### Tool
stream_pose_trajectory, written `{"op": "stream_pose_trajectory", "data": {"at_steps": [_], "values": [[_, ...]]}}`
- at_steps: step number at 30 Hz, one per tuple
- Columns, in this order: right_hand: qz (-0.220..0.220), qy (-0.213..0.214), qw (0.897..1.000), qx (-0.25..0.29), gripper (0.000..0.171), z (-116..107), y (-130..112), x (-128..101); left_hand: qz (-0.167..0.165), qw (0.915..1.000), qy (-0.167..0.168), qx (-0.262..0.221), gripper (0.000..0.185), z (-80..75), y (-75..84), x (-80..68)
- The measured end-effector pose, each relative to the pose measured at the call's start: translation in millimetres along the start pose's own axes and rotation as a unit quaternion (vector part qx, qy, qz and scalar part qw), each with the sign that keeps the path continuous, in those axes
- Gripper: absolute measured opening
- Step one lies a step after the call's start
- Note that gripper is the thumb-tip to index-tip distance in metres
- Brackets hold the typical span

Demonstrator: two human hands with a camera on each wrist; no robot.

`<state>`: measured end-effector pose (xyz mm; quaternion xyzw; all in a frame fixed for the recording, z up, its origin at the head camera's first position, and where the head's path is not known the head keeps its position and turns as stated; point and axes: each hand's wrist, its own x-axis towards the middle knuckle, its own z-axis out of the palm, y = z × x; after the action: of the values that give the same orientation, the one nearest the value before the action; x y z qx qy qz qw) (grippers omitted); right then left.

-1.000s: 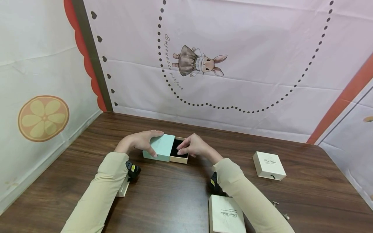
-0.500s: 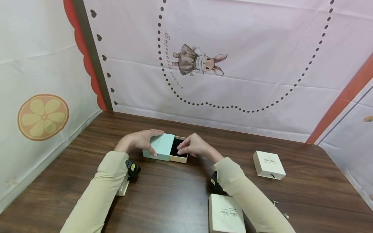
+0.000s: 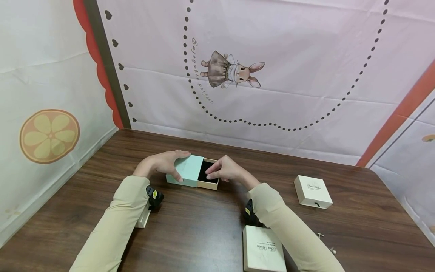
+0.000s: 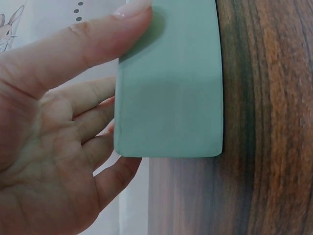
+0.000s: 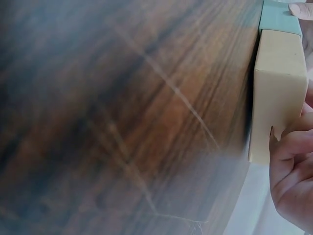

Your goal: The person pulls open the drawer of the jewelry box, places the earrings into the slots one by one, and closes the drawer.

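My left hand [image 3: 164,166] grips the mint green sleeve [image 3: 187,170] of a small jewellery box, thumb on its near side and fingers across the top towards the back. Out of the sleeve's right end sticks a cream drawer [image 3: 208,185] with a black lining [image 3: 204,169]. Over that lining my right hand [image 3: 228,169] has thumb and index finger pinched together, with a tiny pale piece showing at the tips; its kind is too small to tell. In the right wrist view the drawer's end [image 5: 279,98] stands beside the curled lower fingers.
A white box [image 3: 313,191] with a dark pull tab sits to the right. Another white lettered box [image 3: 264,249] lies near my right sleeve, and a pale box [image 3: 143,219] is partly under my left wrist. Small metallic earring-like pieces [image 3: 320,235] lie on the brown table [image 3: 190,234].
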<state>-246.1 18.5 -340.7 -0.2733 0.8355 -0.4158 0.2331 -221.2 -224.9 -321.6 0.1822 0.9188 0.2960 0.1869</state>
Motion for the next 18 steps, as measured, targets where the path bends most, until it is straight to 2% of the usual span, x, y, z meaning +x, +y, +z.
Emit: {"op": "stream_pose_trajectory", "data": {"at_steps": [14,18], "values": [[0.001,0.009,1.000,-0.030,0.013,3.0,-1.3,1.7,-0.003,1.0000,0.005,0.005,0.096,-0.5,0.2,0.0],[0.007,0.013,1.000,-0.002,0.018,0.1,0.3,0.0,-0.002,1.0000,0.001,0.005,0.095,0.1,0.3,-0.3]]}}
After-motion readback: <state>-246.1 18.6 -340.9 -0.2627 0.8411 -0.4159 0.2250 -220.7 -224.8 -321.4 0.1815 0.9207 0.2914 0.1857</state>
